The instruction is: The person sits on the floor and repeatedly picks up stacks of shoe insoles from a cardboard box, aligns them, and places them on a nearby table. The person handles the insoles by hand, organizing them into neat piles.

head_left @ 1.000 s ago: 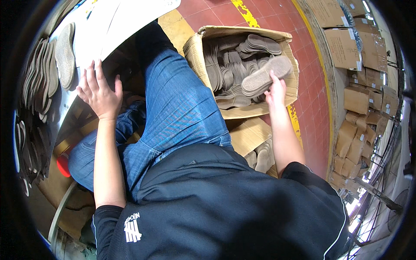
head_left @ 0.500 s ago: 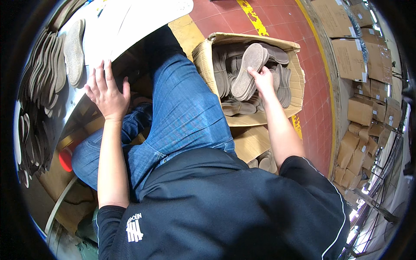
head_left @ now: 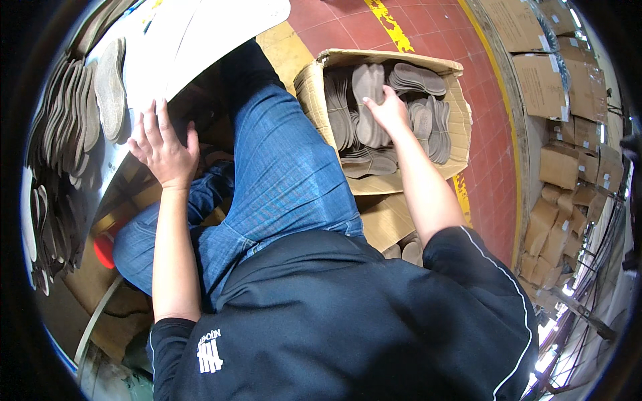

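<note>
Inside the cardboard box (head_left: pixel 309 90) at the right, my right hand (head_left: pixel 389 112) grips a bundle of grey-brown insoles (head_left: pixel 366 80). The thumb lies across the bundle, which is turned on its side so the stacked layers show; some fingers are hidden. More insole bundles (head_left: pixel 418 79) surround it in the box, several held by thin bands. My left hand (head_left: pixel 164 148) is open, palm down with fingers apart, by the edge of the white table (head_left: pixel 194 50). Just past its fingertips lies a small stack of insoles (head_left: pixel 110 90).
Rows of insoles (head_left: pixel 63 120) line the table's left side. Beneath the box, a cardboard flap (head_left: pixel 388 220) and more insoles (head_left: pixel 411 248) show near my right hip. Cartons (head_left: pixel 543 83) are piled along the right. Red floor tiles (head_left: pixel 438 30) carry yellow lines.
My right hand has moved slightly left with the insole bundle and turned it from its flat face onto its side, lower among the others. My left hand has barely moved.
</note>
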Tool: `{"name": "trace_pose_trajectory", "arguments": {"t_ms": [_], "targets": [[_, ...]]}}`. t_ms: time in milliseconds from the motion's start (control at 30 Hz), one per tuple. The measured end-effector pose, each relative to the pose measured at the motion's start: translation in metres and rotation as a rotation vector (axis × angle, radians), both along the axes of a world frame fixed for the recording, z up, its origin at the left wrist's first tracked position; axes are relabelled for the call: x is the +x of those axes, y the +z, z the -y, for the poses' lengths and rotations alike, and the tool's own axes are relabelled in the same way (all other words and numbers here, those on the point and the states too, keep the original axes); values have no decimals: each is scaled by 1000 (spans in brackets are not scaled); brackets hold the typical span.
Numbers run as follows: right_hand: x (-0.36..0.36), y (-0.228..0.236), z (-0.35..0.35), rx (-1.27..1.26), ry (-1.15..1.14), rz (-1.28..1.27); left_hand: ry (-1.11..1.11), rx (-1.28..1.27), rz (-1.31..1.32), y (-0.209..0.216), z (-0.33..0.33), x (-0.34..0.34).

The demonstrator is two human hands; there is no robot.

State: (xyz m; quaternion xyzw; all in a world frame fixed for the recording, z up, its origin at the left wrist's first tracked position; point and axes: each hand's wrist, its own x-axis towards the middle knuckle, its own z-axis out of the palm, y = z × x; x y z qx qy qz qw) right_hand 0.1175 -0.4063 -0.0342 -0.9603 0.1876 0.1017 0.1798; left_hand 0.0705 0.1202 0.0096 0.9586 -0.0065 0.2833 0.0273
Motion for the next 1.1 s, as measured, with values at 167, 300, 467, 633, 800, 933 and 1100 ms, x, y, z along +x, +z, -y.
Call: {"name": "trace_pose_trajectory", "arguments": {"t_ms": [167, 300, 467, 633, 800, 933, 1100], "targets": [[8, -11, -31, -143, -46, -277, -5, 4, -22, 5, 2, -3], [-23, -29, -58, -233, -68, -60, -10, 15, -15, 5, 2, -3], [-59, -52, -74, -111, 321, 330, -30, 33, 32, 4, 3, 1], [-48, -92, -111, -20, -6, 289, -30, 47, 35, 6, 5, 1], [-5, -97, -124, -99, -215, -3, -9, 53, 9, 7, 5, -2], [10, -76, -108, 99, -165, -94, -16, 37, 27, 6, 7, -1], [-19, -93, -88, 241, 20, -42, -21, 29, 67, 6, 10, 2]]}}
